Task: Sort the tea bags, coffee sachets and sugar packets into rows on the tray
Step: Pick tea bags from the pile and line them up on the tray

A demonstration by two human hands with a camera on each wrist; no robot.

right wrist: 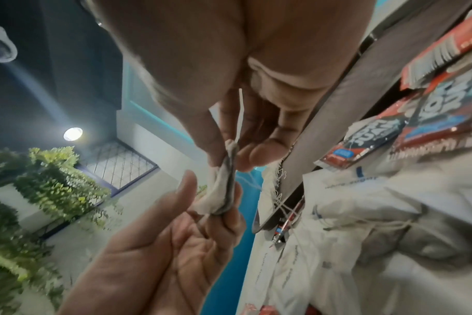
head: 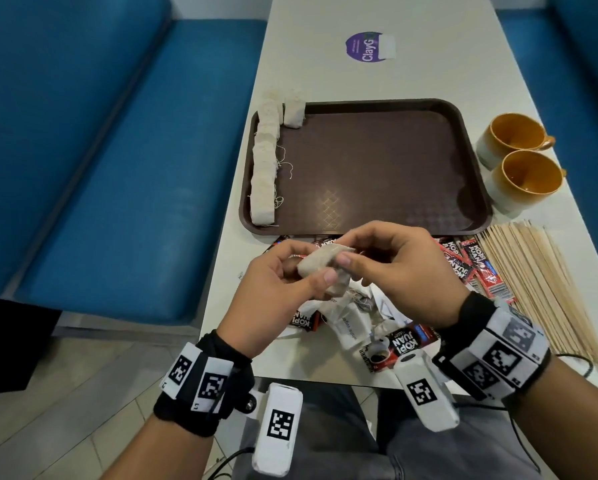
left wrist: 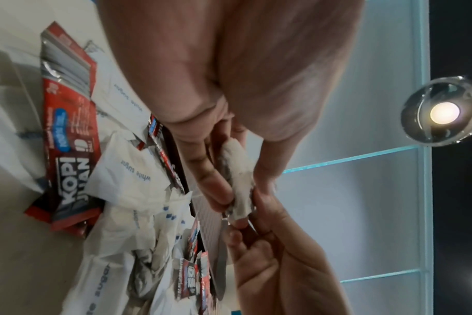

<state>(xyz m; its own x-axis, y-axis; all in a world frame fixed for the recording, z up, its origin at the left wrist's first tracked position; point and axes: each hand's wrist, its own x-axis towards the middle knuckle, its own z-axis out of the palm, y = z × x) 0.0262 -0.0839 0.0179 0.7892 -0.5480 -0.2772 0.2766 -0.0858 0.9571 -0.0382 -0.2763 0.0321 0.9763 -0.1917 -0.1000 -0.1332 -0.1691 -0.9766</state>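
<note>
Tea bag (head: 321,268): pale, crumpled paper pouch, held above the surface's near edge, over the mixed pile.
Left hand (head: 276,292): pinches one end of it.
Right hand (head: 397,271): pinches the other end.
Tray (head: 377,168): brown; row of tea bags (head: 264,161) along its left edge.
Pile: red coffee sachets (head: 399,344) and white sugar packets (head: 351,329) near the tray's front edge.
</note>
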